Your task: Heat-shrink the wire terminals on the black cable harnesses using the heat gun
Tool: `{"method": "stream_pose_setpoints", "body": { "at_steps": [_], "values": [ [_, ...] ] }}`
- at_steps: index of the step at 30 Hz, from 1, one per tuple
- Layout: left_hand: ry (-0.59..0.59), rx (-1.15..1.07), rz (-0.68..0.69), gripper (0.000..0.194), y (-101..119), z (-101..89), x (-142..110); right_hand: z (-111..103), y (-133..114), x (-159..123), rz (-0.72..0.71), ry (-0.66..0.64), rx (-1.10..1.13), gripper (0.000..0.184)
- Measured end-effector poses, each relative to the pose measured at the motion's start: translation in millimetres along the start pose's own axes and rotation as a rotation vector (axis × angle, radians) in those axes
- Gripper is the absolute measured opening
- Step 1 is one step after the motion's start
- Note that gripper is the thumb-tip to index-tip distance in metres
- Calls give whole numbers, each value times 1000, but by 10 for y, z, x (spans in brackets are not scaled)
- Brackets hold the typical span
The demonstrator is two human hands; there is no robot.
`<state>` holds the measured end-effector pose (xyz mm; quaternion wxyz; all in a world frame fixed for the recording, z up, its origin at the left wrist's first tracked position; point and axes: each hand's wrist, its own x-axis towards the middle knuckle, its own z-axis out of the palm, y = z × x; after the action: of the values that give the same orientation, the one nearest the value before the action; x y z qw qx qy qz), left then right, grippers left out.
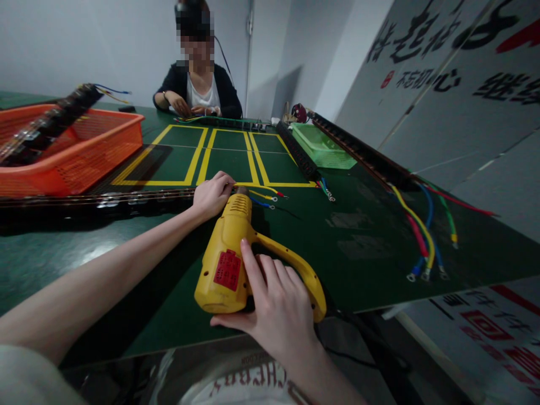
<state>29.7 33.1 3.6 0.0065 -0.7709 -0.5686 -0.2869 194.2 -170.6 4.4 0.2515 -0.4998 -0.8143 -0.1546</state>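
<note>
My right hand (280, 298) is closed around the handle of a yellow heat gun (228, 242), its index finger laid along the body. The heat gun points away from me, its nozzle close to my left hand (214, 194). My left hand is closed at the end of a long black strip (139, 198) lying across the table. Its fingertips pinch the wires there, partly hidden behind the fingers and the nozzle. Yellow wires (261, 189) and a blue wire (264, 205) stick out to the right, some ending in ring terminals.
An orange basket (97, 149) holding another black strip stands on the left. A green basket (324, 152) is at the back right, near strips with loose coloured wires (422, 236). Yellow tape (202, 157) marks the green table (358, 225). A person (200, 84) sits opposite.
</note>
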Motion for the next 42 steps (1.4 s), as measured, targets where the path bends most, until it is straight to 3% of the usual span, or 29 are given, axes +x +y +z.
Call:
{"method": "stream_pose_setpoints", "body": {
  "at_steps": [9,21,34,42],
  "values": [
    [28,66,53,27,12,18,-29,-20,154,-56,-17,-11,23,96],
    [52,74,102,24,-17,35,-50,-174,535,-298,63,38,-121,102],
    [16,103,97,30,-1,30,-49,-154,516,-310,60,64,-165,102],
    [-5,109,126,34,-3,27,-51,-86,315,-190,15,68,-98,100]
  ]
}}
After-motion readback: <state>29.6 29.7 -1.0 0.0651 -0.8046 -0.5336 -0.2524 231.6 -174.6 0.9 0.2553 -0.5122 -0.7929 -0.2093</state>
